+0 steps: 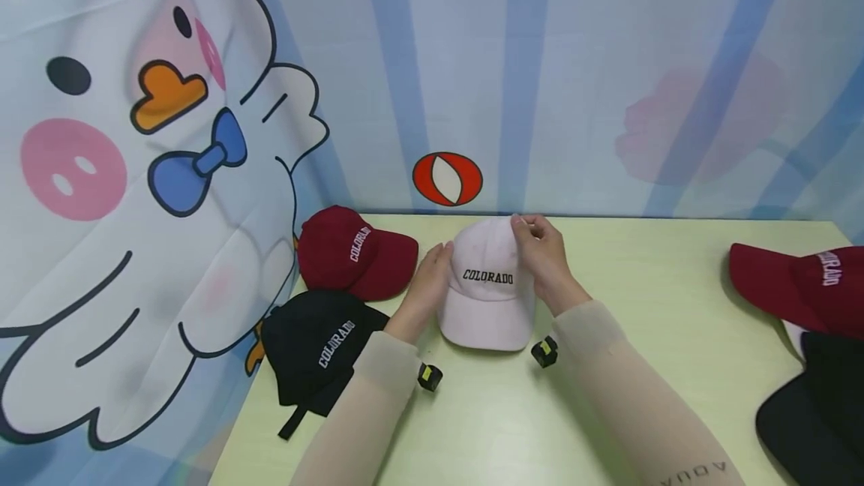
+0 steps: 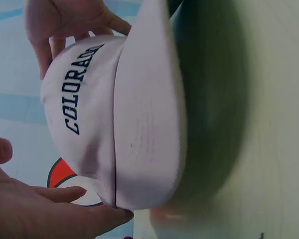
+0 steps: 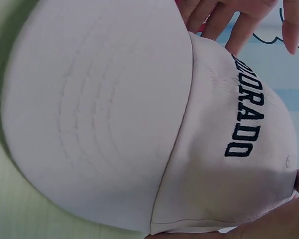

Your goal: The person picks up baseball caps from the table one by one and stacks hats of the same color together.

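A pale pink baseball cap (image 1: 487,310) with dark COLORADO lettering stands at the table's far side, brim toward me. On its left side my left hand (image 1: 427,283) touches the cap; its fingers look fairly straight in the left wrist view, near the brim's corner. My right hand (image 1: 545,257) grips the right side of the crown, fingertips at the top. Close up, the cap (image 3: 114,109) shows stitched curves on its brim. Behind the cap, part of the left hand (image 3: 234,20) appears with its fingers extended. The back of the cap is hidden.
A dark red cap (image 1: 337,253) and a black cap (image 1: 313,343) lie at the left of the pale table (image 1: 472,426). On the right are another red cap (image 1: 796,283) and a black one (image 1: 810,411), cut by the frame. A printed cloth (image 1: 580,96) hangs behind.
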{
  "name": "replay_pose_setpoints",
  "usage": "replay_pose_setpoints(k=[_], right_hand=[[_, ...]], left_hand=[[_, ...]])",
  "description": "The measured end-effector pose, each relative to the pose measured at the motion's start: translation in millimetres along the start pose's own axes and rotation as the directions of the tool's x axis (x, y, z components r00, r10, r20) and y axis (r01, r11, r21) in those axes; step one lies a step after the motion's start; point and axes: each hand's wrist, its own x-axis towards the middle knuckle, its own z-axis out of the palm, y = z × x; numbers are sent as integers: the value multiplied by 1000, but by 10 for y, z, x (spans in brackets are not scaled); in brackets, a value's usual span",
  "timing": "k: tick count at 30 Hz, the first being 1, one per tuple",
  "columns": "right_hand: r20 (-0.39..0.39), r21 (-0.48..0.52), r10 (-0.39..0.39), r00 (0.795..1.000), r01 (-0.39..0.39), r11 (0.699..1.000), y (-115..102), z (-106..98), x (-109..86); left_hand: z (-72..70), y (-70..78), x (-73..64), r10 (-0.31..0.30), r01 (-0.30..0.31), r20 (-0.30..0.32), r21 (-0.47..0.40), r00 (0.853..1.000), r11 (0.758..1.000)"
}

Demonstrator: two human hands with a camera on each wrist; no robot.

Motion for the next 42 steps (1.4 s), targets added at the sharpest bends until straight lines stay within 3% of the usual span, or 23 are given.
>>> replay_pose_setpoints(k=[5, 12, 19, 27, 42], right_hand=[[32, 38, 20, 999, -21, 999, 19, -8, 26], [130, 115, 64, 989, -79, 990, 102, -119, 32], [207, 36, 116, 971, -126, 991, 193, -245, -164], [254, -8, 118, 960, -120, 993, 211, -189, -400], [306, 17, 75, 949, -84, 996, 301, -67, -336]], left_hand=[[67, -19, -13, -61, 61, 34, 2, 998, 998], [61, -56, 72, -62, 62, 23, -27, 998, 998], [120, -87, 1, -89, 89, 6, 21, 996, 996], [204, -42, -105, -96, 93, 40, 77, 995, 993], [114, -140, 110, -66, 65, 24, 37, 998, 997]])
